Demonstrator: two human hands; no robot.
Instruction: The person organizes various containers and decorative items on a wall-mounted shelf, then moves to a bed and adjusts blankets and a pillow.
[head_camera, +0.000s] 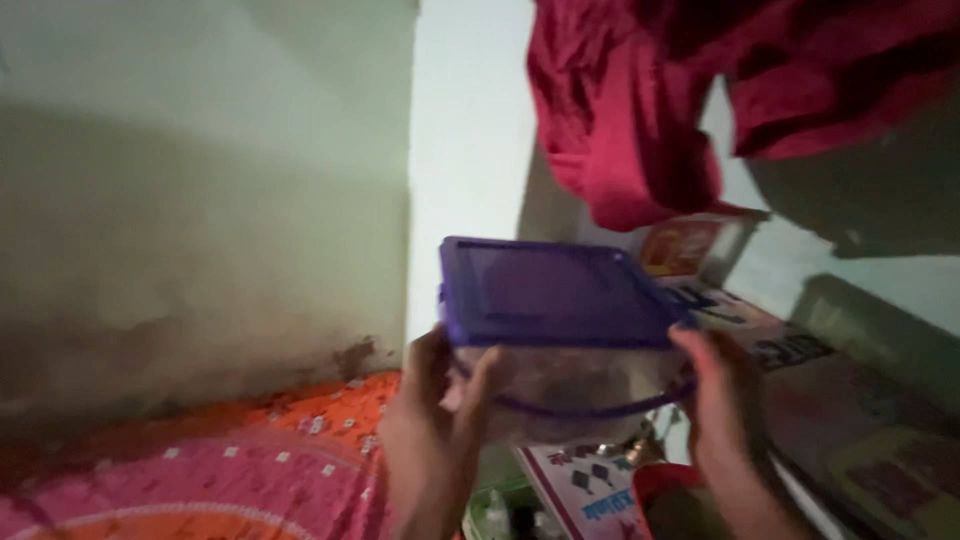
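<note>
- A pale, stained wall (200, 200) fills the left side of the head view, darker and scuffed along its lower edge.
- Below it lies a bed cover (220, 470) in orange and pink with small white marks, reaching to the bottom left corner.
- The left hand (435, 425) comes up from the bottom edge, just right of the bed cover. Its fingers are wrapped round the left side of a clear plastic box (570, 385), the thumb pressed on the front wall near the lid.
- The clear plastic box is held up in the air in the middle of the view, between the two hands, roughly level. A purple band runs round its body. What is inside is too blurred to tell.
- A purple lid (555, 292) sits on top of the box, square with rounded corners, its rim overhanging the clear walls.
- Under the box, at the bottom edge, printed cartons and a red object (665, 490) show, blurred.
- The right hand (725, 400) grips the right side of the box, fingertips reaching up to the lid's corner.
- Above, a red cloth (650, 110) hangs from the top edge, well apart from the box.
- Further right, a shelf (850, 400) carries printed packages (700, 245), all out of focus.
</note>
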